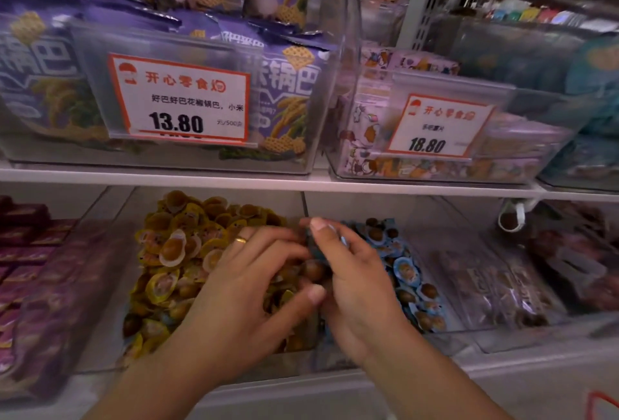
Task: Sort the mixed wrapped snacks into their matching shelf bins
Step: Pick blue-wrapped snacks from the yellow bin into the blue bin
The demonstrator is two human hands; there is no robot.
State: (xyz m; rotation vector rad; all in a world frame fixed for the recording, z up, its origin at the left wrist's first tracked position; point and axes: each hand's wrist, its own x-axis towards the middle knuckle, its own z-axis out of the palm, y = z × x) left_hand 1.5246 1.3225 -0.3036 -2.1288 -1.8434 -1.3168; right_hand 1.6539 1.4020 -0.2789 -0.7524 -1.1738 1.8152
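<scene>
A white shelf board carries clear plastic bins of purple snack bags. Below it, a clear bin of yellow-wrapped round snacks sits just beside a clear bin of blue-wrapped round snacks. The left hand rests on the yellow heap, fingers spread and bent. The right hand pinches a blue-wrapped snack over the divide between the bins

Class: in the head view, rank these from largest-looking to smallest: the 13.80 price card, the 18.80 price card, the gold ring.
1. 13.80 price card, though it sits nearer the camera, so true size is unsure.
2. 18.80 price card.
3. Gold ring on the left hand, clearly smallest.
</scene>
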